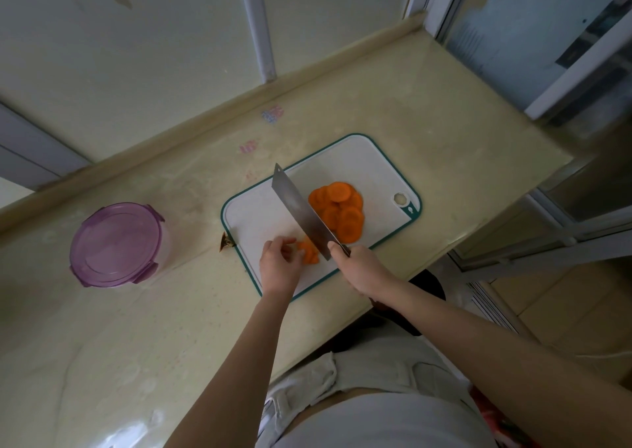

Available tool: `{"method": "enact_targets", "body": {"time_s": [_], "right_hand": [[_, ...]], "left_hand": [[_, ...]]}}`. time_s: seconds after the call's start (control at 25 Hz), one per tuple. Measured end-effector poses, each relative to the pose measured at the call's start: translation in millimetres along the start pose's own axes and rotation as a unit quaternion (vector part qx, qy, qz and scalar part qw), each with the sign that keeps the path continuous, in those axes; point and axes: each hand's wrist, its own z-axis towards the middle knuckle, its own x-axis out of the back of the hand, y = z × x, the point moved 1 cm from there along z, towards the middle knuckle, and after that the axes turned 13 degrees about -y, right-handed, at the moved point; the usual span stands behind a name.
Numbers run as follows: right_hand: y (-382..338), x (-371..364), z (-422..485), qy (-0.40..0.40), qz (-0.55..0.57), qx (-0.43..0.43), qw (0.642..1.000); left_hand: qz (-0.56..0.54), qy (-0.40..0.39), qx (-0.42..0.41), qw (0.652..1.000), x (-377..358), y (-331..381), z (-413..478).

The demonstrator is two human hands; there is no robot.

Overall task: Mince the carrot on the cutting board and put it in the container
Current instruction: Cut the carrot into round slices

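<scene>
Pale yellow tabletop (pixel 171 328) below a window (pixel 171 54), carrying a white cutting board (pixel 376 173) with a green rim. On the board's right half, a heap of round carrot slices (pixel 338 208), overlapping one another. Near the board's front edge, a small stack (pixel 309 254) of further slices, pinched by the curled fingertips of the left hand (pixel 278 262). Right hand (pixel 359 269) wrapped round the handle of a broad knife (pixel 301 211). Blade slanting across the board between the heap and the small stack, its near end just beside the stack and hiding part of the heap; cannot tell whether the edge touches the board.

Well apart to the left, a round clear container (pixel 164 242), closed by a purple lid (pixel 116 245) with its clips down. Just off the board's left edge, a brown scrap (pixel 225 242). Farther back on the tabletop, faded pink and blue stickers (pixel 273 114).
</scene>
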Motion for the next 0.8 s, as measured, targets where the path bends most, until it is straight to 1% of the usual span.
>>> {"method": "enact_targets", "body": {"time_s": [0.4, 0.6, 0.8], "right_hand": [[-4, -6, -17, -0.001, -0.046, -0.025, 0.999], [-4, -12, -12, 0.012, -0.084, -0.037, 0.996], [-1, -19, -7, 0.018, -0.113, -0.052, 0.992]], "left_hand": [[-0.006, 0.008, 0.010, 1.000, -2, 2, 0], [-0.008, -0.008, 0.005, 1.000, 1, 2, 0], [0.001, -0.020, 0.040, 0.999, 5, 8, 3]]}}
